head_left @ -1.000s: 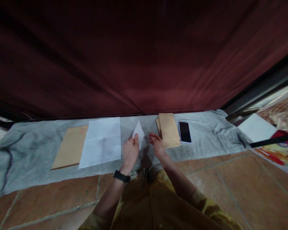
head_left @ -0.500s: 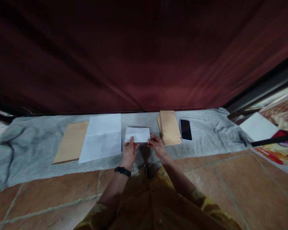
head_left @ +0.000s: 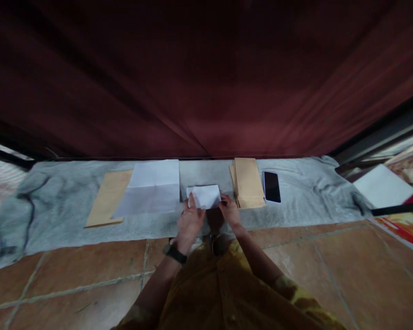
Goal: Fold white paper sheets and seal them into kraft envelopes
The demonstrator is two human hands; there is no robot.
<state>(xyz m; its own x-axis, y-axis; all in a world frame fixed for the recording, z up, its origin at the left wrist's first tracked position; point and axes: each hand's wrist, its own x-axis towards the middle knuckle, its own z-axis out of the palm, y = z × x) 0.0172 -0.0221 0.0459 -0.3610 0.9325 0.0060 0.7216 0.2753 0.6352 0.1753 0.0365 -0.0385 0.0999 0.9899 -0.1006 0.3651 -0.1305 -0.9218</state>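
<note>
A small folded white paper (head_left: 205, 196) lies on the grey cloth (head_left: 296, 201) straight ahead of me. My left hand (head_left: 189, 221) has its fingers closed on the paper's left edge, with a black watch on the wrist. My right hand (head_left: 230, 210) pinches the paper's right edge. Just right of the hands sits a stack of brown envelopes (head_left: 249, 188). To the left lies a larger creased white sheet (head_left: 151, 188), partly covering another brown envelope (head_left: 108, 204).
A black phone (head_left: 272, 186) lies on the cloth right of the envelope stack. A dark red curtain (head_left: 206, 78) hangs behind the cloth. Tiled floor (head_left: 347, 270) lies in front. A white sheet (head_left: 381, 185) and colourful printed paper (head_left: 404, 224) are at the far right.
The paper went from a raised, pointed shape held by my left hand to a flat folded rectangle held at both ends. The view shifted slightly left.
</note>
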